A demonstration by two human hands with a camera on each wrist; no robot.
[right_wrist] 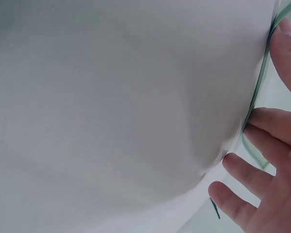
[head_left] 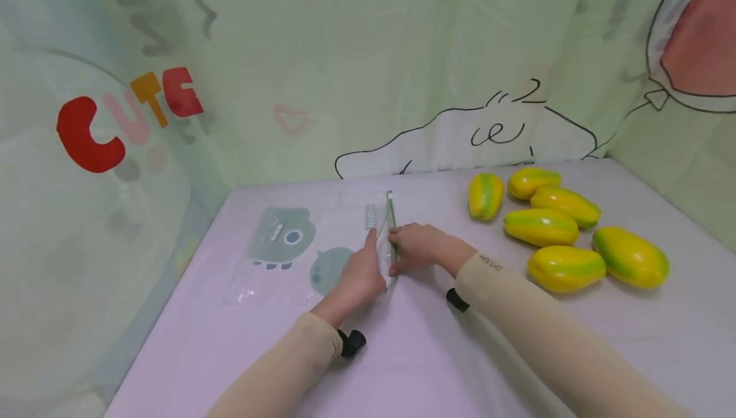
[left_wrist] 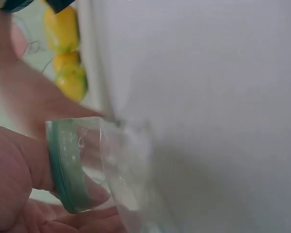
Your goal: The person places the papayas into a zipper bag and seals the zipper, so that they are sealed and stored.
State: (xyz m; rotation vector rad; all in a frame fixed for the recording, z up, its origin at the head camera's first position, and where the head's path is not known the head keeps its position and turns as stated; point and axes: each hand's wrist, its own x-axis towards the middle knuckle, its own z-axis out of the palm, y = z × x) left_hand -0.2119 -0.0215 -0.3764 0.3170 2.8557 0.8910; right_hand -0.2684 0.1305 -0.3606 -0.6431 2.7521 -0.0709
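Left grip (head_left: 361, 270), right grip (head_left: 422, 245) on clear bag (head_left: 333, 264)

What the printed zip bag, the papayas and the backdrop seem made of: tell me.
Printed zip bag: apparently thin, glossy plastic film; it is see-through, wrinkled and glinting.
Papayas: smooth and shiny, with bright highlights; moulded plastic, foam or real fruit, hard to tell.
Backdrop: matte, thin fabric or plastic sheet; soft folds show.

6 yellow-green fruits (head_left: 542, 227), 1 clear bag (head_left: 316, 258), 1 left hand (head_left: 359, 271), 1 right hand (head_left: 422, 248).
Fruits: all six right of both hands. Bag: one, at the hands and out to their left. Black wrist devices (head_left: 352, 343): two, one per wrist. Beige sleeves (head_left: 287, 367): two, one behind each hand. Table (head_left: 397, 367): one, under both hands.
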